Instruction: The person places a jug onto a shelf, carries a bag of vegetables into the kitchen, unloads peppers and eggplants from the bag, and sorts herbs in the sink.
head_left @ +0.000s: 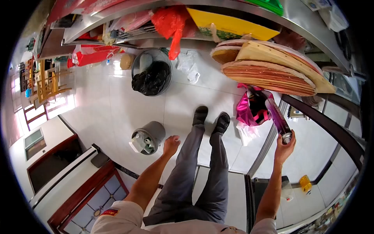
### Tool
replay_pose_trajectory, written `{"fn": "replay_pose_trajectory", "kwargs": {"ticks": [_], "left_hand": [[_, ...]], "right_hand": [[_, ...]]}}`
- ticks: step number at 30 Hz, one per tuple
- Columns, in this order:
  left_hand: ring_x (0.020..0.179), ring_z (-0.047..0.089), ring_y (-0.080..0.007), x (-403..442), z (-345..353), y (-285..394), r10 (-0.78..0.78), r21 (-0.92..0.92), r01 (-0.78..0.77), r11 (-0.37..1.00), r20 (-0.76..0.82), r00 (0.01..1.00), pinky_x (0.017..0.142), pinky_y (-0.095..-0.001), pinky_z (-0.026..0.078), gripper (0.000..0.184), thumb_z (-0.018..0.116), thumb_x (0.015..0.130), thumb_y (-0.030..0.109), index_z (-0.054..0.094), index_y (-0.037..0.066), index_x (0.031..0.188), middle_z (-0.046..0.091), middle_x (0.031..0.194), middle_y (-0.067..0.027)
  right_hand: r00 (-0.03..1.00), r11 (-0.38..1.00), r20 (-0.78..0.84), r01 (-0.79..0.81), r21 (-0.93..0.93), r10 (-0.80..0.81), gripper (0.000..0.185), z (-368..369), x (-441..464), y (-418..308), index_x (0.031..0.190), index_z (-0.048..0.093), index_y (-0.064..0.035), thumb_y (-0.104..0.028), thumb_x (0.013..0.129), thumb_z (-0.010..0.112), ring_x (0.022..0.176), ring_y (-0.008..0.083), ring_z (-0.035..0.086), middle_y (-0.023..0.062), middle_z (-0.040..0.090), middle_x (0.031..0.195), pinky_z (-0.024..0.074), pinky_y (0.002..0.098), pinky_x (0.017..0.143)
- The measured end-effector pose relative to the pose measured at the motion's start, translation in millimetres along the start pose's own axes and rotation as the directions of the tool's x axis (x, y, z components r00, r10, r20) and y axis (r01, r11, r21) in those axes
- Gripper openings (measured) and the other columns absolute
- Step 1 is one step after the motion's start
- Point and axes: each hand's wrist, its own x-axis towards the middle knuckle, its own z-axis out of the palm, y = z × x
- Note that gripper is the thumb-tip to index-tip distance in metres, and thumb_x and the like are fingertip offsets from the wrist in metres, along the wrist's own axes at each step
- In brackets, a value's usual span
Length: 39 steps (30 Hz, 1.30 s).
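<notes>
My right hand [285,147] is closed around the near end of a purple aerosol can [277,117], whose silver end lies by my fingers. The can's far end reaches over a shiny pink bag [246,105] with dark contents on the floor. My left hand [171,145] hangs with its fingers curled in, and nothing shows in it. Beside it stands a grey bin [156,130] with boxes and other packaging in it.
A round bin [168,86] holding a black plastic bag stands ahead. Crumpled clear plastic [188,66] lies beside it. Round wooden boards [269,76] lean at the right below a metal shelf [323,35]. Left are a white cabinet [50,144] and wooden chairs [48,84].
</notes>
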Motion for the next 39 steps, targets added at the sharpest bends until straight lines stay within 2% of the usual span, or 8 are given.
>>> {"fn": "replay_pose_trajectory", "kwargs": {"ticks": [6, 9, 12, 17, 21, 32, 36, 39], "left_hand": [[0.094, 0.069, -0.0325, 29.9, 2.5, -13.9, 0.006, -0.100, -0.017, 0.995, -0.117, 0.993, 0.083, -0.0414, 0.054, 0.028, 0.068, 0.082, 0.018, 0.071, 0.008, 0.107, 0.070, 0.100, -0.0158], [0.091, 0.069, -0.0319, 46.0, 11.1, -33.2, 0.019, -0.192, -0.041, 0.981, -0.116, 0.993, 0.080, -0.0407, 0.054, 0.025, 0.067, 0.083, 0.015, 0.070, 0.007, 0.106, 0.070, 0.100, -0.0158], [0.087, 0.070, -0.0305, 60.9, 14.8, -72.3, 0.035, -0.117, -0.051, 0.992, -0.141, 0.989, 0.078, -0.0390, 0.055, 0.024, 0.067, 0.085, 0.014, 0.070, 0.005, 0.107, 0.070, 0.102, -0.0154], [0.087, 0.070, -0.0302, 69.2, 15.2, -128.6, -0.035, -0.065, 0.029, 0.997, -0.099, 0.994, 0.080, -0.0383, 0.055, 0.029, 0.068, 0.084, 0.014, 0.071, 0.004, 0.111, 0.070, 0.104, -0.0162], [0.092, 0.069, -0.0325, 58.7, 29.7, -171.9, -0.151, 0.000, 0.152, 0.988, -0.095, 0.984, 0.083, -0.0419, 0.055, 0.030, 0.069, 0.082, 0.013, 0.073, 0.006, 0.111, 0.071, 0.103, -0.0167], [0.087, 0.069, -0.0319, 102.1, 43.5, -187.6, -0.144, -0.155, 0.115, 0.981, -0.186, 0.972, 0.080, -0.0430, 0.054, 0.029, 0.069, 0.085, 0.013, 0.070, 0.003, 0.112, 0.069, 0.107, -0.0169], [0.089, 0.072, -0.0278, 151.8, 22.9, -190.9, -0.060, -0.174, 0.024, 0.984, -0.209, 0.976, 0.078, -0.0372, 0.055, 0.029, 0.072, 0.088, 0.011, 0.069, 0.002, 0.115, 0.070, 0.110, -0.0159], [0.087, 0.072, -0.0274, 177.2, -1.3, -171.9, -0.029, -0.313, -0.060, 0.948, -0.271, 0.962, 0.076, -0.0357, 0.056, 0.026, 0.070, 0.088, 0.009, 0.069, 0.001, 0.113, 0.069, 0.108, -0.0152]], "right_hand": [[0.953, 0.989, -0.273, -0.144, -0.020, 0.133, 0.058, 42.2, 21.2, 16.0, 0.133, 0.057, 0.0018, -0.016, 0.083, 0.080, 0.109, 0.0376, 0.064, 0.0238, 0.064, 0.123, 0.0513, 0.0420, 0.094], [0.945, 0.974, -0.326, -0.061, -0.217, -0.013, 0.061, 70.3, 57.9, 91.2, 0.136, 0.057, -0.0012, -0.025, 0.084, 0.080, 0.107, 0.0349, 0.066, 0.0228, 0.066, 0.121, 0.0525, 0.0408, 0.091], [0.900, 0.919, -0.240, -0.388, -0.065, 0.363, 0.069, 113.9, 111.8, 138.3, 0.139, 0.056, -0.0074, -0.036, 0.081, 0.080, 0.090, 0.0320, 0.071, 0.0181, 0.072, 0.108, 0.0544, 0.0418, 0.082], [0.913, 0.908, -0.044, -0.398, 0.132, 0.406, 0.071, 187.3, 177.8, 218.1, 0.138, 0.056, -0.0103, -0.041, 0.079, 0.083, 0.082, 0.0223, 0.072, 0.0124, 0.074, 0.105, 0.0567, 0.0371, 0.071], [0.913, 0.875, 0.073, -0.406, 0.263, 0.401, 0.078, 210.7, 185.8, 199.3, 0.145, 0.047, -0.0037, -0.026, 0.081, 0.084, 0.124, 0.0336, 0.060, 0.0175, 0.053, 0.145, 0.0602, 0.0402, 0.090], [0.868, 0.809, 0.388, -0.455, 0.373, 0.310, 0.095, 194.8, 208.5, 238.8, 0.159, 0.018, -0.0092, -0.023, 0.088, 0.079, 0.131, 0.0248, 0.051, 0.0138, 0.044, 0.151, 0.0467, 0.0339, 0.105], [0.834, 0.742, 0.220, -0.550, 0.382, 0.505, 0.082, 166.1, 182.9, 198.3, 0.156, 0.028, -0.0070, -0.020, 0.091, 0.074, 0.118, 0.0229, 0.060, 0.0171, 0.057, 0.139, 0.0539, 0.0306, 0.091], [0.950, 0.915, -0.078, -0.313, -0.254, 0.303, 0.051, 141.6, 145.8, 213.5, 0.140, 0.052, -0.0055, -0.010, 0.090, 0.063, 0.099, 0.0212, 0.067, 0.0147, 0.066, 0.124, 0.0567, 0.0347, 0.086]]}}
